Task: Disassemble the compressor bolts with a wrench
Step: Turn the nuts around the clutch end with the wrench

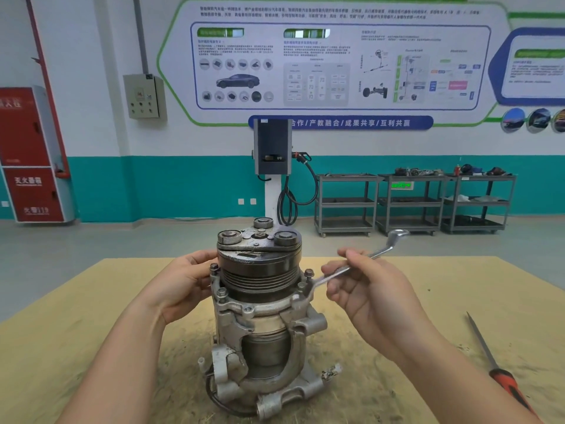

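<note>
Right hand (363, 289) pinching wrench (345, 270) at a bolt (308, 273) | left hand (180, 286) gripping upright compressor (260, 301), frame centre | tan tabletop (91, 316); screwdriver (501, 371) lower right | teal-banded wall (183, 185), carts (412, 203) behind

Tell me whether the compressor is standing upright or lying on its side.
Upright. The compressor stands on end on the table, pulley face up, steadied by the left hand.

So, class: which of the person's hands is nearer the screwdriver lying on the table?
Right. The right hand holds the wrench, up-left of the screwdriver; the left hand grips the compressor's far side.
</note>
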A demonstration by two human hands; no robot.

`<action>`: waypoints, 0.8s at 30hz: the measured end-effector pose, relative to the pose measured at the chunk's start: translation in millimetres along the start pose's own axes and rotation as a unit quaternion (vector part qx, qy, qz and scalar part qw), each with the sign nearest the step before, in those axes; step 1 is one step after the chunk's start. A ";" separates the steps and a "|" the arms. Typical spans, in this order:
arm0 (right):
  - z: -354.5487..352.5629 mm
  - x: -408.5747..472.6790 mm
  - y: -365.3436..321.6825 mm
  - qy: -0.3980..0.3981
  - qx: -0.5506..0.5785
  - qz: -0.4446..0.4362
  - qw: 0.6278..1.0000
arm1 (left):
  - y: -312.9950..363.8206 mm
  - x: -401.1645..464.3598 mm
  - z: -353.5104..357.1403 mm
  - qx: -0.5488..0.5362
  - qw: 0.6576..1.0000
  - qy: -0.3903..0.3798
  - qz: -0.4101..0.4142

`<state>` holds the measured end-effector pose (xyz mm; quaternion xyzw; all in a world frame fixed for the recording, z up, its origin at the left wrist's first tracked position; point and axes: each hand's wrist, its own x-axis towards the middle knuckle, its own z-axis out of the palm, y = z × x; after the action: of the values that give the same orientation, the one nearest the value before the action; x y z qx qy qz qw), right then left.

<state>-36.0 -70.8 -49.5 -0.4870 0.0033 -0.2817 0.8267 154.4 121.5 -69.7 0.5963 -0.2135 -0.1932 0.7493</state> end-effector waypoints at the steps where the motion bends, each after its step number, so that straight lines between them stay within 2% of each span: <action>1: -0.8 0.1 2.7 0.003 -0.010 0.007 1.000 | 0.1 -0.1 -0.1 0.001 1.000 0.002 0.000; 7: -0.8 -3.2 5.0 0.015 0.056 -0.073 0.996 | 2.7 -3.0 0.0 0.013 1.000 -0.021 0.004; 10: -2.1 -1.7 2.5 0.009 0.046 -0.095 0.994 | 2.5 -2.9 0.7 -0.003 1.000 -0.010 0.002; 18: -2.8 5.0 -1.9 0.045 0.048 -0.014 0.998 | 5.3 -5.7 3.9 0.016 1.000 -0.011 0.002; 21: -0.7 -2.7 11.8 0.069 0.017 -0.113 0.991 | 4.5 -5.6 2.4 0.016 1.000 -0.016 0.009; 24: 3.7 -16.4 32.9 0.073 -0.072 -0.300 0.948 | 2.8 -4.6 2.5 0.011 1.000 -0.014 0.009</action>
<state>-33.5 -48.0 -78.4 -0.5015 -0.0624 -0.5509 0.6642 149.2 122.6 -66.9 0.5998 -0.2319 -0.1922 0.7413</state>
